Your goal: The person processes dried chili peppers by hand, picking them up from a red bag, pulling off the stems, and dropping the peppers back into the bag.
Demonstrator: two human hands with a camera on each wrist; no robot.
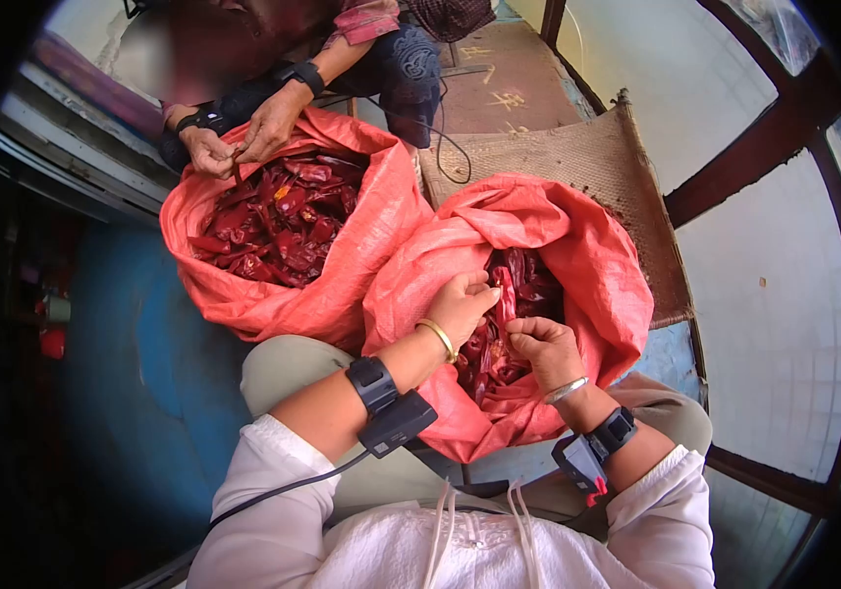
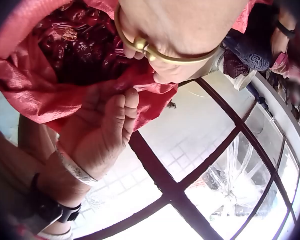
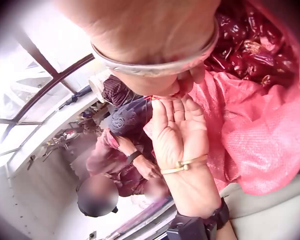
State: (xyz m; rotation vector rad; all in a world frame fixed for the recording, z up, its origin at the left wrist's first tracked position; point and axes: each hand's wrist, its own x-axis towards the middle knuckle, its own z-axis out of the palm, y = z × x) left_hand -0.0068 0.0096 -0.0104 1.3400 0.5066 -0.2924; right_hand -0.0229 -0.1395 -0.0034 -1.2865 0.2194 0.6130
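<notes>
My left hand (image 1: 464, 306) led off, thumb and forefinger set narrow at the upper left side of a dried red pepper (image 1: 506, 294); whether they pinched it or merely steadied it, I couldn't tell. And there was the pepper itself, long, tapered and pointing away from me, over the mouth of the near sack (image 1: 514, 216), between its left and right rims. A featherweight, I judged: thin glossy skin, leathery enough to give a little, probably brittle at the creases and a touch slippery, so the smart hold was a light pinch close to an end, never a hard squeeze at the middle. Right there, my right hand (image 1: 550, 351) had the near end, thumb and forefinger closed on it! Then the textures, from the left again: the far sack (image 1: 381, 226), coral-red woven plastic, its rim rolled into thick folds around wrinkled, flattened peppers (image 1: 283, 221) flecked with orange; a smooth gold-toned bangle (image 1: 437, 339) at my left wrist; the near sack, same crinkly weave, slumped in loose pleats about a dark, shiny heap (image 1: 538, 285); a flat silvery bangle (image 1: 566, 390) at my right wrist; and, beyond the sack's far right edge, a coarse tan woven mat (image 1: 656, 216).
</notes>
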